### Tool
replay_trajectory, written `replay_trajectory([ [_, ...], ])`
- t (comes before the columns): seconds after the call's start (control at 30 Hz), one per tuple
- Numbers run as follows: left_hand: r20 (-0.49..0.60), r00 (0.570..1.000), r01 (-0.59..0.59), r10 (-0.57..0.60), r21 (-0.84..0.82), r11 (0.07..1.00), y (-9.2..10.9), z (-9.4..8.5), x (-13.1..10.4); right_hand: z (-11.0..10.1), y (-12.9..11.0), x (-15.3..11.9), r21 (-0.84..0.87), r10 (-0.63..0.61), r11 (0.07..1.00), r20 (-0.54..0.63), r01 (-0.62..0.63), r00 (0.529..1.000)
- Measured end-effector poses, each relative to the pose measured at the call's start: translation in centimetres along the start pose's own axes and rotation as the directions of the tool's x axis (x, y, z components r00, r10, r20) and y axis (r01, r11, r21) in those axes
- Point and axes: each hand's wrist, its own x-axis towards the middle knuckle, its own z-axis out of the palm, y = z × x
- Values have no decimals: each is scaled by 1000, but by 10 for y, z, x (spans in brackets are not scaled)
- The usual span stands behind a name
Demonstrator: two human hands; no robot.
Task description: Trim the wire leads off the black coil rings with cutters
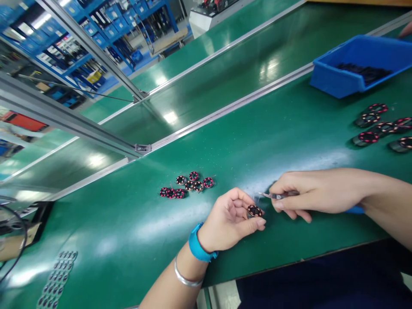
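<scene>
Pinched between the thumb and fingers of my left hand (pixel 230 219) is a small round coil core (pixel 254 210), black with copper-coloured windings. Thin wires stick up from it. My right hand (pixel 304 195) is closed around a small pointed metal tool (pixel 273 196), whose tip points left towards the wires; its exact kind is hard to make out. A short gap separates the two hands above the green table. Beyond my left hand lies a group of similar coil cores (pixel 189 185), some pink and some copper-coloured, with fine wires showing.
A blue bin (pixel 337 79) with dark parts inside stands at the back right. In front of it sit several taller wound cores (pixel 368 137). Rows of small round pieces (pixel 58 279) lie at the lower left. A metal rail (pixel 225 109) borders the green table (pixel 128 240).
</scene>
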Motion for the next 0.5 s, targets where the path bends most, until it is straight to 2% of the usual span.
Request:
replay_trajectory([
  [0.1,8,1000,21,-21,19,1000,1,1,0,-1,0,1,-16,30,999,100,-28,995],
  [0.17,8,999,31,-31,28,999,2,1,0,-2,-1,1,-15,45,999,125,-44,991],
  [0.5,-11,1000,24,-24,90,996,3,5,2,-1,-5,4,-11,62,998,109,-62,992],
])
